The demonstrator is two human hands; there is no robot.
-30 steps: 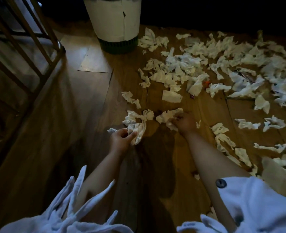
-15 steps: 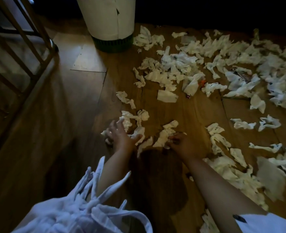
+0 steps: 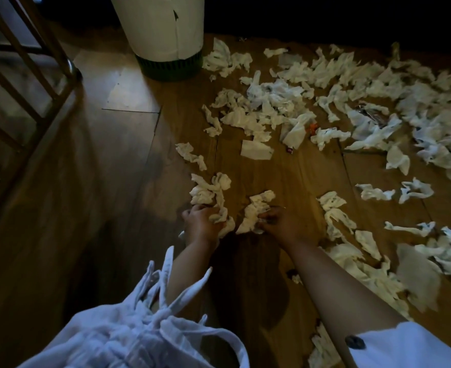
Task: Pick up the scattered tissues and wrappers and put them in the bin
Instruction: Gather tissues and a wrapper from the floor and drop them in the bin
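Several crumpled white tissues (image 3: 277, 102) lie scattered over the wooden floor, most of them to the right. A cream bin (image 3: 163, 30) with a dark green base stands at the top centre. My left hand (image 3: 202, 224) is down on the floor, fingers closed around a twisted clump of tissues (image 3: 211, 189). My right hand (image 3: 282, 224) sits close beside it, gripping another crumpled tissue (image 3: 256, 211). A small orange wrapper (image 3: 312, 127) shows among the tissues further back.
A wooden chair frame (image 3: 33, 62) stands at the left. More tissues (image 3: 351, 251) lie along my right forearm. White sleeves fill the bottom of the view. The back of the room is dark.
Both hands have drawn together on the floor and closed on the tissue clumps; the left hand, spread flat half a second ago, now grips its clump.
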